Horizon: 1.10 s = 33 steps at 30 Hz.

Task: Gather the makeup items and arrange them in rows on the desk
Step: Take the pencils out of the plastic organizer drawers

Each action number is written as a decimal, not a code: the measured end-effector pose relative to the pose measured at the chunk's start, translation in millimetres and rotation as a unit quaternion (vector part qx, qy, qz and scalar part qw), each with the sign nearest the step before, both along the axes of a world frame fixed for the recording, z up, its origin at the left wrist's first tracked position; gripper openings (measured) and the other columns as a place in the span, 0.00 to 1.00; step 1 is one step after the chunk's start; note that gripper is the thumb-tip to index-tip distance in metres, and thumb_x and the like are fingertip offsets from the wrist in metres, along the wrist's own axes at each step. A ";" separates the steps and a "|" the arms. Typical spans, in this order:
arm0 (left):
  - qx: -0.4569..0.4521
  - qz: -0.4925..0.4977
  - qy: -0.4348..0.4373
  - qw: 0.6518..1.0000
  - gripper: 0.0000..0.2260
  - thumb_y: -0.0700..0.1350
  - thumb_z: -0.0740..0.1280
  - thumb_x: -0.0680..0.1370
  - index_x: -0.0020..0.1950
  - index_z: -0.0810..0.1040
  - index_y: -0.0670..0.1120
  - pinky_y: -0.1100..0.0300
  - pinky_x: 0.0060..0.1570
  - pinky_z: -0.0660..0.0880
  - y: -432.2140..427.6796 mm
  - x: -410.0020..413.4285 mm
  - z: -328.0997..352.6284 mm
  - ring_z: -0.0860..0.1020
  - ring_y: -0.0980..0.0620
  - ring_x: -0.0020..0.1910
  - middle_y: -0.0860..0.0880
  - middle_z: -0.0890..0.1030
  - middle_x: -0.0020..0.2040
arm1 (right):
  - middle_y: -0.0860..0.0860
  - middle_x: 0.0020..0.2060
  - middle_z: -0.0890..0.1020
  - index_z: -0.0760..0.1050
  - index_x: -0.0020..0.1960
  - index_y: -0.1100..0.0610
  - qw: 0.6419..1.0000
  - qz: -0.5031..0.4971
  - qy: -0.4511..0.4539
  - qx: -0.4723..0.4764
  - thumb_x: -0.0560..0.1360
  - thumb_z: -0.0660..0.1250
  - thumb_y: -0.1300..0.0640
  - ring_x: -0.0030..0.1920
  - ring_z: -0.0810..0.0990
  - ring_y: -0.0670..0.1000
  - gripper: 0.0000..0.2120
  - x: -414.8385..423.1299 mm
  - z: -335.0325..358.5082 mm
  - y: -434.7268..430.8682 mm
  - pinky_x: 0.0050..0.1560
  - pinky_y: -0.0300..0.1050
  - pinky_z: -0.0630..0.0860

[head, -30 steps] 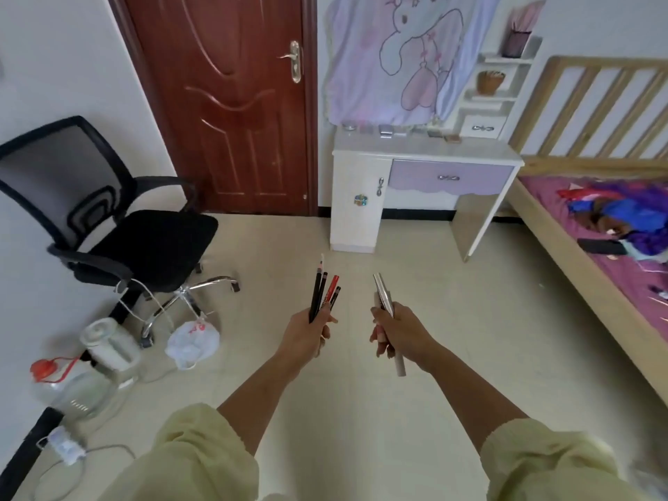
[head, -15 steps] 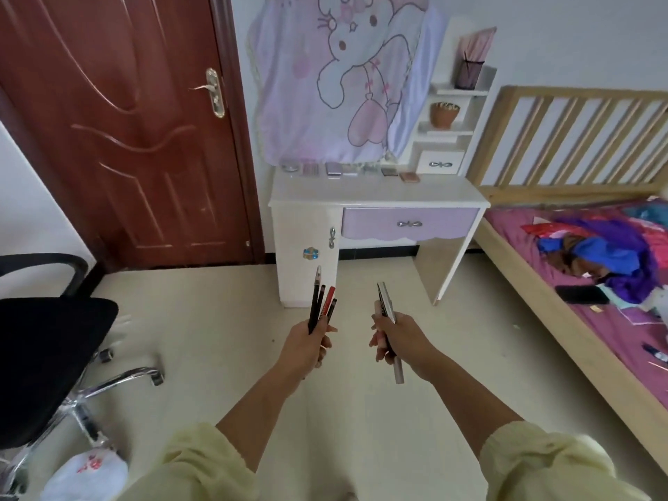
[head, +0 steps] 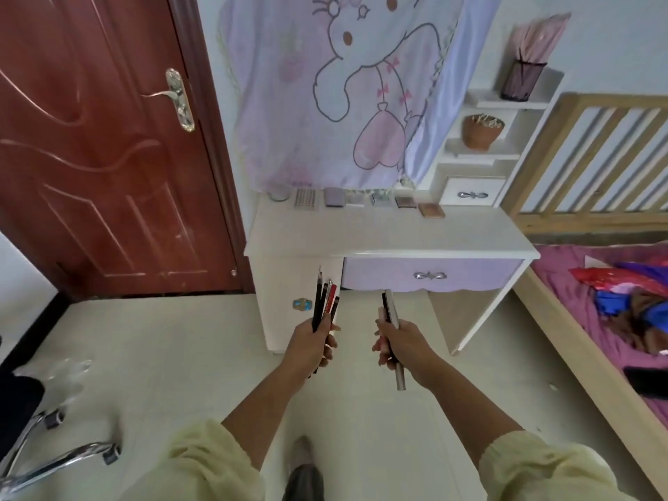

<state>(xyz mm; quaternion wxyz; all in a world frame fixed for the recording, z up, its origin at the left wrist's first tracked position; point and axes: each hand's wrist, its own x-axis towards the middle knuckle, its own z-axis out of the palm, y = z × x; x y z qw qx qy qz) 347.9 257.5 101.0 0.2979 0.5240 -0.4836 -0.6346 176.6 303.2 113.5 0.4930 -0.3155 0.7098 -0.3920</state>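
Observation:
My left hand (head: 313, 343) grips a bundle of several makeup pencils (head: 324, 300), black and red, tips pointing up. My right hand (head: 401, 341) holds a few slim makeup sticks (head: 391, 312), silver and black, one poking out below the fist. Both hands hover over the floor just in front of the white desk (head: 390, 235). Along the back edge of the desk lies a row of small makeup palettes and compacts (head: 365, 200).
A red-brown door (head: 101, 139) stands left of the desk. A cartoon cloth (head: 343, 88) hangs behind it, with small shelves (head: 484, 150) at the right. A wooden bed (head: 592, 283) with clothes is at the right; an office chair's base (head: 54, 450) at lower left.
I have walked toward the desk, which now looks larger and nearer. The chair has slid out to the lower left. Both hands keep their items in the same grip.

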 end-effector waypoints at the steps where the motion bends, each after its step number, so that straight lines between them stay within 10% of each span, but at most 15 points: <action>1: 0.002 -0.001 0.001 1.000 0.15 0.49 0.57 0.83 0.51 0.77 0.39 0.63 0.27 0.69 -25.6 -8.3 -3.6 0.72 0.55 0.25 0.47 0.75 0.34 | 0.54 0.26 0.76 0.72 0.43 0.62 1.000 -0.002 0.002 0.000 0.81 0.60 0.56 0.23 0.75 0.51 0.12 -7.9 -3.7 -25.8 0.24 0.40 0.68; 12: 0.013 0.036 -0.058 0.998 0.15 0.51 0.61 0.82 0.49 0.78 0.40 0.49 0.50 0.79 -280.4 -61.2 -31.3 0.82 0.50 0.40 0.47 0.84 0.35 | 0.54 0.26 0.78 0.72 0.43 0.63 0.998 0.009 0.016 0.059 0.81 0.60 0.55 0.21 0.75 0.50 0.13 -63.2 -26.8 -261.9 0.23 0.38 0.67; 16: 0.014 0.042 -0.120 0.992 0.19 0.51 0.59 0.83 0.51 0.80 0.37 0.69 0.40 0.67 -346.7 -80.2 -53.2 0.76 0.62 0.42 0.55 0.81 0.37 | 0.54 0.26 0.77 0.71 0.40 0.61 0.996 0.014 0.018 0.088 0.81 0.60 0.55 0.21 0.74 0.50 0.13 -83.0 -39.4 -333.8 0.24 0.38 0.68; 33: 0.062 0.050 -0.250 0.965 0.14 0.55 0.60 0.81 0.48 0.76 0.46 0.66 0.34 0.70 -486.8 -170.7 -117.6 0.79 0.56 0.37 0.52 0.83 0.35 | 0.56 0.33 0.80 0.70 0.50 0.63 0.971 0.106 0.120 0.177 0.81 0.58 0.52 0.27 0.77 0.51 0.13 -138.9 -110.3 -524.4 0.29 0.44 0.77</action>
